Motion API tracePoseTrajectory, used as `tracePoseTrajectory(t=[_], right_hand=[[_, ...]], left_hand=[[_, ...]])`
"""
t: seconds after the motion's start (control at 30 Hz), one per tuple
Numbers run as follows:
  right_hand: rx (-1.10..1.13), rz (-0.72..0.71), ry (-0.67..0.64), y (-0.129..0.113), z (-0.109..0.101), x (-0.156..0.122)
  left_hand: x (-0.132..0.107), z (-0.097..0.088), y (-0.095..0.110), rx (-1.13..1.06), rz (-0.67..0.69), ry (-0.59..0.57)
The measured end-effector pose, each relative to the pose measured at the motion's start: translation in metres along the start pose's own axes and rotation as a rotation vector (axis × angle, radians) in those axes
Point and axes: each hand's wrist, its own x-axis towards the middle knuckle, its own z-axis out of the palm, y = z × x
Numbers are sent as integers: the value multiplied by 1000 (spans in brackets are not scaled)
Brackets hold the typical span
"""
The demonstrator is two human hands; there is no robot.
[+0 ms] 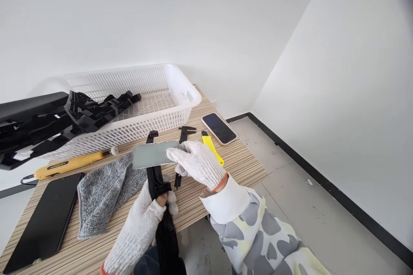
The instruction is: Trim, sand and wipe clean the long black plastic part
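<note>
Both my hands wear white knit gloves. My left hand [146,217] is closed around a long black plastic part [158,189] that runs from my lap up across the wooden table edge. My right hand [196,163] pinches the right end of a flat grey rectangular block [151,154] and holds it across the black part. A black caliper [183,135] lies just behind my right hand, and a yellow utility knife [211,146] sticks out to its right.
A white plastic basket [180,90] with several black parts [97,107] stands at the back. A grey cloth glove [106,189], a yellow-handled tool [67,164], a dark tablet [45,223] and a phone [219,128] lie on the striped table [238,159]. Floor and white wall lie right.
</note>
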Motion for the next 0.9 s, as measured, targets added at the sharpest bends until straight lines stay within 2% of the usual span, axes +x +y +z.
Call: tracePoseTrajectory(t=[0.1,0.23,0.4,0.57,0.63,0.73,0.77,0.87,0.9], right_hand=[[189,61,-42,4,3,-1],[319,-31,-35,5,-3,-12],[271,-10,-294,8,-7,-27],[62,18,-335,19,7,-19],[1,-2,-259,23,13,-14],[73,-42,-28,27,20,-12],[80,-63,-20,28,21,-12],[14,-114,-114,31,21,-12],[-11,-129,-86,31,20,-12]], left_hand=[[-3,2,2,-25,54,45],[-10,3,2,-35,126,105],[-16,4,4,-100,167,91],[-10,6,8,-22,238,113],[-9,6,7,-24,231,111],[-8,5,4,-42,197,76],[-9,4,3,-25,196,70],[-9,2,0,26,207,61],[-8,2,0,22,210,59]])
